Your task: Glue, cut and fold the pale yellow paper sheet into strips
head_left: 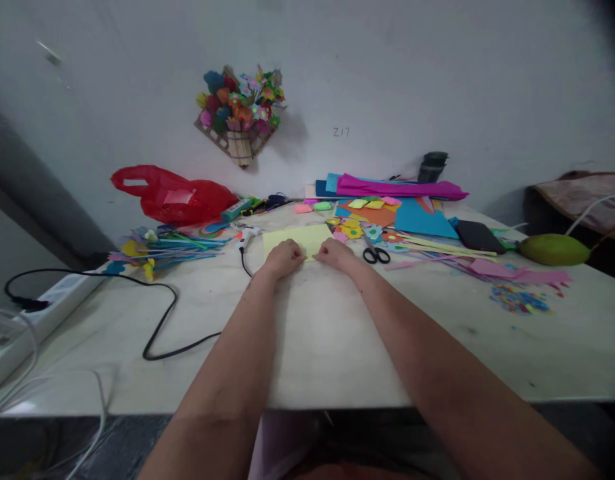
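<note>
A pale yellow sheet of paper (pixel 300 237) lies flat on the table in front of me. My left hand (pixel 286 259) is closed on the sheet's near edge, left of its middle, with the fingers curled and pinching. Close beside it, my right hand (pixel 336 255) pinches the same near edge with its fingers curled in. The fingertips are small in view, so any fold between them is hard to make out. Black-handled scissors (pixel 376 255) rest just right of my right hand. A white glue gun (pixel 248 235) lies left of the sheet.
Paper flowers on stems (pixel 172 247) and a red plastic bag (pixel 182 197) are at the left. Coloured paper sheets (pixel 422 219), paper strips (pixel 452 247), a phone (pixel 480 237) and paper scraps (pixel 520 299) lie right. A black cord (pixel 162 327) crosses the table from a power strip (pixel 52 313).
</note>
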Motion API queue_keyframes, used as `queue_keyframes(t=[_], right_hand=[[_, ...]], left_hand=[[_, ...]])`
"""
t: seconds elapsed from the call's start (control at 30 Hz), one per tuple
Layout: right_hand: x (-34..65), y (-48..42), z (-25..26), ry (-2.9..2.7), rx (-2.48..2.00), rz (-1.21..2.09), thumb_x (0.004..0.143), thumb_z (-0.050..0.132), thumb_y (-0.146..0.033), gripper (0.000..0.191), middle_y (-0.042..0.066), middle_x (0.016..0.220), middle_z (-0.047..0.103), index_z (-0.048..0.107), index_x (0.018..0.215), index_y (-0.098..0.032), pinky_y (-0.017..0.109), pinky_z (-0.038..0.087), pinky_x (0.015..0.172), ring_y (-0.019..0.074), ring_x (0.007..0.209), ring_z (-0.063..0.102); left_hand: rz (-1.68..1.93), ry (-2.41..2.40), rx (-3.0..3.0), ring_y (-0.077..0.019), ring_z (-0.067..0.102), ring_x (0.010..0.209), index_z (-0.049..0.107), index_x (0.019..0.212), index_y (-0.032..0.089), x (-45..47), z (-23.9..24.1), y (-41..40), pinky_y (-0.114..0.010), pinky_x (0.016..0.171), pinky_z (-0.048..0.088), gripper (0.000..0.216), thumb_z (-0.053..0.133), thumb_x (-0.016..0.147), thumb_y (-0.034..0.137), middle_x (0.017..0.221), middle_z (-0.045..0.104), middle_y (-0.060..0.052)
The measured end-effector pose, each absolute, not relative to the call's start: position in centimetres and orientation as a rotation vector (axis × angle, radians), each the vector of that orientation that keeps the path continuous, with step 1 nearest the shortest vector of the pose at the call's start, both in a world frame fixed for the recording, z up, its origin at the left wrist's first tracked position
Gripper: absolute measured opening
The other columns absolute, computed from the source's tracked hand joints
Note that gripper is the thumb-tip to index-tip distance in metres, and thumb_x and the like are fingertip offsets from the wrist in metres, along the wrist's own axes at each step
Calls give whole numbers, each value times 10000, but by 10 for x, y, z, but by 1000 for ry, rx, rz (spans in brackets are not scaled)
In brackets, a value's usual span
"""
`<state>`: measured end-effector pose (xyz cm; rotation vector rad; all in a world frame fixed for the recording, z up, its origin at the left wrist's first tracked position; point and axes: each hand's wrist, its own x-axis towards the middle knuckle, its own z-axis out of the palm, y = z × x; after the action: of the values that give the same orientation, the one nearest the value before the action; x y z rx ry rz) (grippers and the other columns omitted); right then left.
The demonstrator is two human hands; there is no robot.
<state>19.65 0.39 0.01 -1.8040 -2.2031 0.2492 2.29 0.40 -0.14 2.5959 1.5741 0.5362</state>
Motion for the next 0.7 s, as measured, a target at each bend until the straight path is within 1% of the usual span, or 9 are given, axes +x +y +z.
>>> queue_keyframes(t=[0.13, 0.27, 0.37, 0.5, 0.7], right_hand=[[196, 3, 1, -2178, -1817, 242, 737, 586, -382, 204, 39, 904, 642, 660, 761, -193, 209, 324, 517, 131, 741, 566], [194, 1, 2, -2158, -1843, 239, 739, 586, -400, 220, 52, 944, 629, 659, 779, -196, 212, 351, 557, 144, 786, 569], [192, 0, 1, -2145, -1869, 231, 734, 577, -456, 278, 65, 978, 610, 660, 795, -198, 225, 370, 586, 162, 821, 565], [188, 1, -1, -2118, -1906, 201, 711, 562, -552, 382, 83, 1035, 575, 655, 832, -201, 242, 387, 632, 186, 885, 547], [184, 1, 0, -2130, -1936, 211, 706, 565, -560, 409, 107, 1060, 551, 654, 844, -185, 254, 388, 662, 211, 932, 527]], left_hand=[[507, 1617, 2603, -162, 540, 821, 627, 744, 161, 25, -1, 3, -247, 725, 424, 149, 506, 721, 244, 925, 580, -70], [469, 1689, 2576, -163, 544, 816, 625, 762, 167, 26, 1, 0, -246, 710, 423, 159, 513, 723, 274, 955, 576, -70], [443, 1748, 2529, -165, 549, 818, 619, 768, 177, 28, 2, 0, -248, 699, 424, 168, 524, 723, 308, 972, 572, -66], [429, 1852, 2432, -179, 551, 850, 600, 834, 196, 28, 1, 2, -259, 699, 424, 199, 548, 714, 346, 982, 575, -65], [433, 1860, 2421, -209, 541, 909, 574, 890, 203, 28, 1, 1, -291, 737, 418, 237, 557, 715, 361, 1017, 567, -80]])
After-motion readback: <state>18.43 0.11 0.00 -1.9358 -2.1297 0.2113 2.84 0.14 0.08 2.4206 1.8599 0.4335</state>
